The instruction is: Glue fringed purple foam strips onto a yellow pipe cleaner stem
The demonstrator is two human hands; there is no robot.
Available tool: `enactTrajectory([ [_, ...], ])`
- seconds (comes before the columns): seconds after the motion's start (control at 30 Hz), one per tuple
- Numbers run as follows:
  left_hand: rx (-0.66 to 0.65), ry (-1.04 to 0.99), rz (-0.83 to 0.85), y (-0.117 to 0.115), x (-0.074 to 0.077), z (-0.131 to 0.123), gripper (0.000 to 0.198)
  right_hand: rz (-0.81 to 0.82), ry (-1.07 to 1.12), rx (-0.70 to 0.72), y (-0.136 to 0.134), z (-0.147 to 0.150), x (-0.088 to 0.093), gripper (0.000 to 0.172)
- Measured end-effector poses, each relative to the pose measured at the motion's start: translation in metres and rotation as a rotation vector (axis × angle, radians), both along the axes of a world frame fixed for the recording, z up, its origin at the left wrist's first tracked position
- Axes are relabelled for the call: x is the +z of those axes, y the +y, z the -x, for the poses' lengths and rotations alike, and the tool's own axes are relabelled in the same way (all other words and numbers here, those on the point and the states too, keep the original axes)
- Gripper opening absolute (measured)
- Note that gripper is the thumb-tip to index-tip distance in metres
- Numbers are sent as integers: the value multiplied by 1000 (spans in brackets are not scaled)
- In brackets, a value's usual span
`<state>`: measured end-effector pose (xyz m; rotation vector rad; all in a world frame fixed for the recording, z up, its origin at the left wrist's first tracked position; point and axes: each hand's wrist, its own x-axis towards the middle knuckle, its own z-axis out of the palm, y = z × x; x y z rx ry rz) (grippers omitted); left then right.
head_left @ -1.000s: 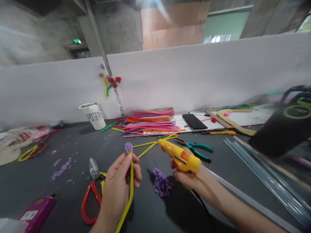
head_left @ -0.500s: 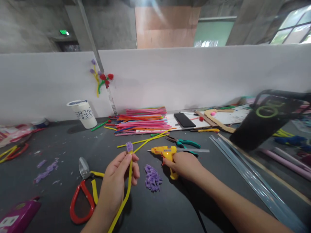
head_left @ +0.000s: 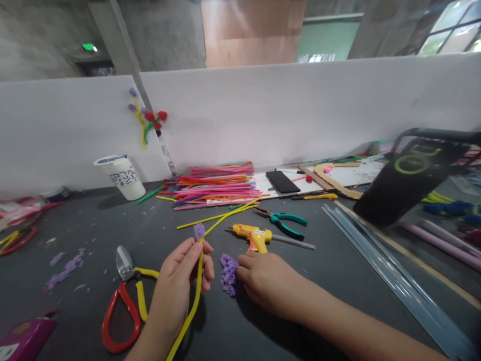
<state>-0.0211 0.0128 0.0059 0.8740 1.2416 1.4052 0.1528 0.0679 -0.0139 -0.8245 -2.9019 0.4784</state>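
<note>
My left hand (head_left: 179, 287) pinches a yellow pipe cleaner stem (head_left: 193, 303) that runs down past my wrist, with a small purple tuft (head_left: 199, 231) at its tip. My right hand (head_left: 266, 283) rests on the dark table, fingers curled onto a pile of short purple pipe cleaner pieces (head_left: 227, 273). Just beyond that hand, the yellow glue gun (head_left: 253, 234) lies on the table with a clear glue stick sticking out of its back.
Red-handled cutters (head_left: 121, 301) lie left of my left hand; green-handled pliers (head_left: 283, 221) lie past the glue gun. A stack of coloured pipe cleaners (head_left: 218, 186), a phone (head_left: 282, 181) and a white cup (head_left: 121, 176) sit near the white partition. Clear rods (head_left: 391, 278) and a black bag (head_left: 413, 178) are on the right.
My right hand has set the glue gun down on the table, let go of it, and moved back to the purple pieces. The left hand still holds the stem.
</note>
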Motion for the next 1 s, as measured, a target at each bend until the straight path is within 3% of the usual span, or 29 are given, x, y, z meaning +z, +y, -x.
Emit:
enactTrajectory([
  [0.17,-12,-18,20,1,1,-2,21,144,212,-115,2,0,5,9],
  [0.3,-89,-39,64,1,-2,-7,20,341,452,-235,2,0,18,13],
  [0.53,-246,-85,118,-6,-9,-17,24,827,973,-352,-6,-5,33,6],
  [0.73,-315,-66,156,-11,-8,-21,24,546,932,-328,-8,-12,40,9],
  [1.0,-349,-116,222,-14,-12,-22,24,487,862,-306,-7,-14,43,11],
])
